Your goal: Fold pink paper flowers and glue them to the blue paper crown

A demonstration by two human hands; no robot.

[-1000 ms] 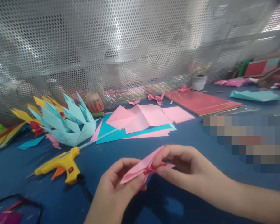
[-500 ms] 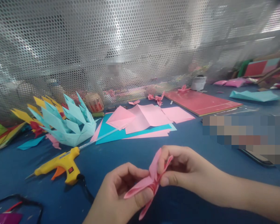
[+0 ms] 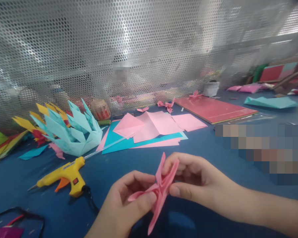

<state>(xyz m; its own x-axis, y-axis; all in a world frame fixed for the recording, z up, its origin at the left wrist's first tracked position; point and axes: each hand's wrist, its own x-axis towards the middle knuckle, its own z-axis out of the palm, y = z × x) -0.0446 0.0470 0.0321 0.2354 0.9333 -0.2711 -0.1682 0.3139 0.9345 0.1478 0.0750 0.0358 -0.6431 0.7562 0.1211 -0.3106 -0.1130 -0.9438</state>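
Both my hands hold one folded pink paper piece [image 3: 161, 190] low in the middle of the view, just above the blue table [image 3: 208, 145]. My left hand [image 3: 125, 208] pinches its lower left flap between thumb and fingers. My right hand [image 3: 196, 181] pinches the upright flap from the right. The paper has several narrow flaps that spread up, left and down. Behind it lie loose pink sheets [image 3: 156, 124] on a teal sheet [image 3: 124, 142].
A yellow glue gun [image 3: 64, 177] lies at the left with its black cord [image 3: 90, 200]. Behind it stands a teal spiky paper model [image 3: 72, 130] beside yellow and red ones [image 3: 31, 124]. A red board [image 3: 215, 109] lies at the back right. Perforated metal screen [image 3: 139, 49] closes the far side.
The pink piece has turned from lying flat between my hands to standing more upright, with its flaps spread. My right hand has lifted its flap; my left hand shifted its pinch lower.
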